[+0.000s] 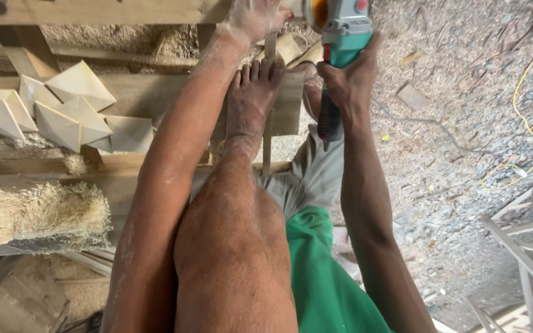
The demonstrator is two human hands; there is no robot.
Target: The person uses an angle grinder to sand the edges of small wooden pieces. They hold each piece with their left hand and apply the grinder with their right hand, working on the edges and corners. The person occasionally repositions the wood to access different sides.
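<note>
Gripping the body of a teal-and-grey angle grinder (340, 31), the right hand (347, 83) is clenched around the tool just below its head, with the dark handle and cord end pointing back toward the person along the forearm. The grinder's long axis is thus laid roughly up and down the picture, its orange-centred disc end being cut off by the top edge. The left hand (251, 18) is seen at the top of the view, dusted white, just to the left of the grinder head; it appears to be closed on or pressed against the upper end of a narrow wooden strip (269, 123), though whether the fingers are fully wrapped around it cannot be told, since they are partly out of frame. The strip is set upright in the picture, running from the left hand down past a bare foot (251, 98), by which it is pinned against a flat wooden board (288, 108). The strip therefore lies immediately left of the grinder and parallel to it, the left hand being the nearer one and the right hand just beside it.

On the plank worktop (124, 92) to the left, several pale faceted wooden blocks (63, 111) are piled, with a heap of wood shavings (35, 213) below them. A yellow cable (528, 123) is trailed over the gravel ground (458, 111) on the right.
</note>
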